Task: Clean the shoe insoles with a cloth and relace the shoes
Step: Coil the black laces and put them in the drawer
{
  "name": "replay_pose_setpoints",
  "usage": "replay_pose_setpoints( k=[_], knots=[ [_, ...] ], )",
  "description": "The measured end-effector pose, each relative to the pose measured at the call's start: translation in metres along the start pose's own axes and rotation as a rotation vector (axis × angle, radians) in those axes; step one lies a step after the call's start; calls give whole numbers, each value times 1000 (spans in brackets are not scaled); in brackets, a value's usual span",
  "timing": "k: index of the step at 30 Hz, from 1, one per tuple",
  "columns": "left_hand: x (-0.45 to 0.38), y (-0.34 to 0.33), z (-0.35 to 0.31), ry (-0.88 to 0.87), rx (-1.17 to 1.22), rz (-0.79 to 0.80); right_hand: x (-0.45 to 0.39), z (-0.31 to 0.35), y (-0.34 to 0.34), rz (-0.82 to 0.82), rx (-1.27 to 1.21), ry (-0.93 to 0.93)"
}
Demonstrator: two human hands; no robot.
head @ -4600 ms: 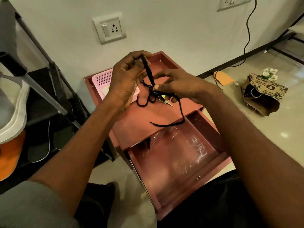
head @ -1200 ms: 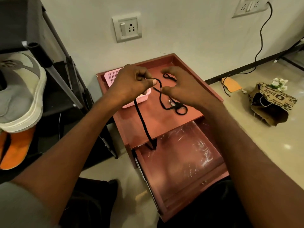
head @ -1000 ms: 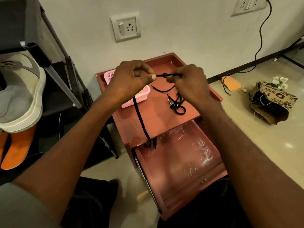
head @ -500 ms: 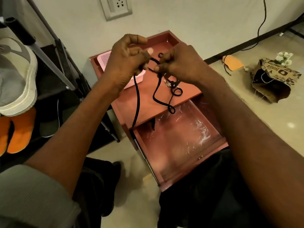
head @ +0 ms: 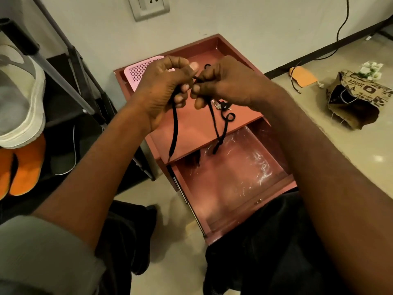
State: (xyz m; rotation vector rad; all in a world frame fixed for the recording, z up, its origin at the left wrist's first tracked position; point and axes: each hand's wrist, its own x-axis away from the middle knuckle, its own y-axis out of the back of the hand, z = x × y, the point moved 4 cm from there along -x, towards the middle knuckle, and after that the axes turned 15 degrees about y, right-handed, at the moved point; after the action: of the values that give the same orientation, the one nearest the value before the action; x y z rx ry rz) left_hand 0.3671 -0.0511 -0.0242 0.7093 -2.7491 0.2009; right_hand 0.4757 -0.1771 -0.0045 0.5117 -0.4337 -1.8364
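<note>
Head view: left hand (head: pixel 163 90) and right hand (head: pixel 225 81) raised together above reddish-brown cabinet (head: pixel 191 133), fingertips nearly touching, both pinched closed on black shoelace (head: pixel 174 124). Lace flat, woven-looking; one strand hanging straight down from left hand past cabinet's front edge, another dropping from right hand as a loop, tip dangling over open drawer (head: pixel 231 182). More lace coiled on cabinet top just beside right hand, next to small metallic bits, too small to identify. Drawer lined with crinkled clear plastic film, glossy highlights. Pink perforated plastic basket (head: pixel 140 69) at cabinet's back left corner, partly behind left hand. Brown paper bag (head: pixel 359 103) lying on its side on tiled floor at right, printed lettering not legible; white flowers (head: pixel 371 70) at its top. White-soled grey shoe (head: pixel 21 99) on dark metal rack at left, orange insoles (head: pixel 23 165) below it. Grey wall socket (head: pixel 151 5) above.
</note>
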Motion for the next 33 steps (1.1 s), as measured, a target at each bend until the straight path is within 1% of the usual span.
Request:
replay_pose_setpoints(
  k=[1, 3, 5, 6, 7, 8, 9, 11, 12, 13, 15, 18, 19, 20, 21, 23, 26, 27, 28, 29, 31, 32, 33],
  knots=[
    [-2, 3, 2, 21, -21, -9, 0, -4, 6, -86, 35, -18],
    [-4, 11, 8, 100, -147, -25, 0, -17, 20, -269, 173, -77],
    [-3, 17, 14, 178, -309, -30, -1, -31, 28, -371, 259, -159],
    [-1, 18, 15, 201, -347, -20, -1, -37, 28, -379, 307, -196],
    [1, 18, 15, 213, -346, -3, -2, -38, 27, -343, 360, -214],
    [1, 17, 14, 218, -316, 18, -4, -39, 22, -270, 383, -215],
    [1, 17, 12, 214, -276, 38, -5, -35, 15, -164, 349, -192],
    [0, 15, 10, 207, -221, 51, -8, -26, -3, 35, 183, -119],
    [0, 15, 10, 209, -212, 44, -10, -20, -9, 74, 111, -81],
    [0, 15, 10, 215, -211, 40, -11, -17, -12, 65, 93, -54],
    [1, 14, 9, 233, -192, 52, -14, -15, -9, -32, 137, -16],
    [4, 14, 7, 290, -53, 141, -13, -26, 5, -200, 230, -90],
    [4, 15, 5, 295, 34, 185, -13, -28, 8, -206, 269, -115],
    [4, 16, 3, 290, 132, 229, -13, -31, 6, -169, 311, -135],
    [3, 16, 1, 278, 229, 267, -14, -32, 1, -99, 343, -147],
    [1, 18, -3, 244, 424, 296, -15, -28, -16, 57, 326, -133],
    [-3, 21, -4, 176, 735, 208, -18, -10, -44, 230, 116, -71],
    [-4, 24, -3, 131, 767, 164, -18, -3, -51, 282, 25, -45],
    [-6, 28, -4, 76, 725, 107, -17, 4, -56, 312, -71, -19],
    [-7, 32, -5, 15, 606, 33, -16, 11, -58, 319, -149, 8],
    [-6, 35, -9, -95, 182, -108, -13, 21, -53, 268, -251, 77],
    [-6, 34, -10, -131, -31, -132, -13, 26, -48, 213, -297, 112],
    [-5, 32, -10, -143, -176, -121, -13, 28, -41, 133, -349, 136]
  ],
)
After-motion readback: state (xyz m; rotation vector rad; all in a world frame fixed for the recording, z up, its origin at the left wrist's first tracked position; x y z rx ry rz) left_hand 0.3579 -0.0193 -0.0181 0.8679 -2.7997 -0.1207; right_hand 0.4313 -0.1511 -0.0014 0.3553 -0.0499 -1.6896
